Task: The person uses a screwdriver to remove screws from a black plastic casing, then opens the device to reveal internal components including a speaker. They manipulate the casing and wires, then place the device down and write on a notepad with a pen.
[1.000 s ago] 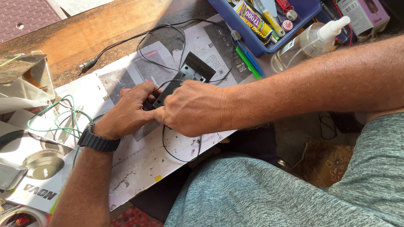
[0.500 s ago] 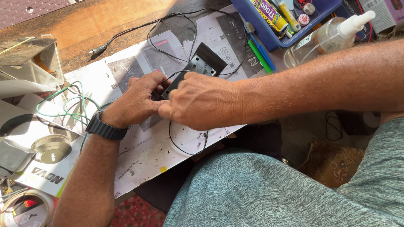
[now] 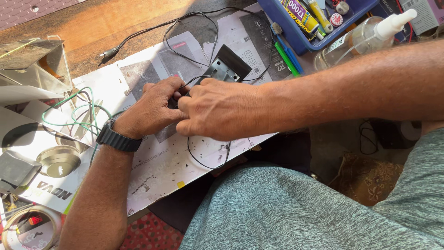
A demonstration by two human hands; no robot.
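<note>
adapter [image 3: 225, 67] on sheet [image 3: 162, 162], tray [image 3: 300, 39] behind

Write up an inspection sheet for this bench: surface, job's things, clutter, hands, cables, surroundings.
Surface: wooden bench under a flattened printed carton.
Job's things: small black device, partly hidden by both hands.
Clutter: blue tray of tubes, clear pump bottle, clear plastic box, round metal part.
Hands: left hand, watch on its wrist, and right hand meet at the device; grip hidden.
Cables: black lead with plug; green wire looped.
Surroundings: grey-shirted torso.
</note>
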